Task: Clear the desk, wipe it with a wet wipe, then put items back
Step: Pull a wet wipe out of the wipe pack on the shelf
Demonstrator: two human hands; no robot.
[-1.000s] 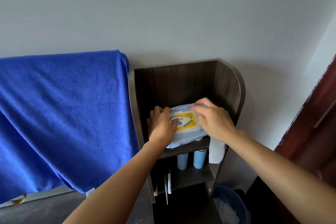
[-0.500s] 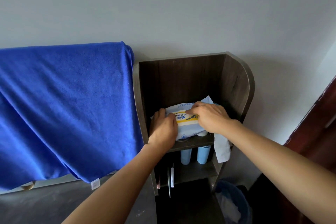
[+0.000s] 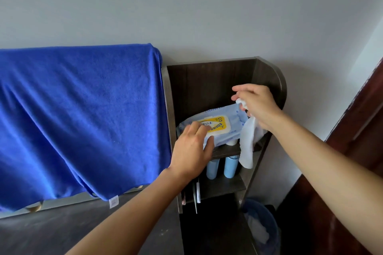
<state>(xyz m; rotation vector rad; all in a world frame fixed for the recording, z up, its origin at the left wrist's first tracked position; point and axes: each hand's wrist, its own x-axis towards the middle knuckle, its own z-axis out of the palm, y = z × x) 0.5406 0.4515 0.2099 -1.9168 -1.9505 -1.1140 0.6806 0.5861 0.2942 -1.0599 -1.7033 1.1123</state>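
Since half a second ago, the right grip (image 3: 257,107) has lifted off the wipe pack (image 3: 228,133) and now hangs above its right end, in front of the shelf unit's (image 3: 207,80) curved side panel. Its thumb and curled fingers pinch a white wet wipe (image 3: 247,145), which dangles down past the shelf edge, while the forefinger sticks out to the left. The left grip (image 3: 190,151) has spread out: its fingers lie nearly straight on the near left end of the pack, with the thumb along the front edge, holding nothing closed. The pack lies flat on the upper shelf, with its yellow lid (image 3: 216,126) down. Below it, on the next shelf, stand two pale blue bottles (image 3: 230,166), upright and side by side. A blue towel (image 3: 78,114) drapes to the left of the unit, over the back of the grey surface (image 3: 51,232). A blue bin (image 3: 267,223) sits low on the right, beside the unit's foot.
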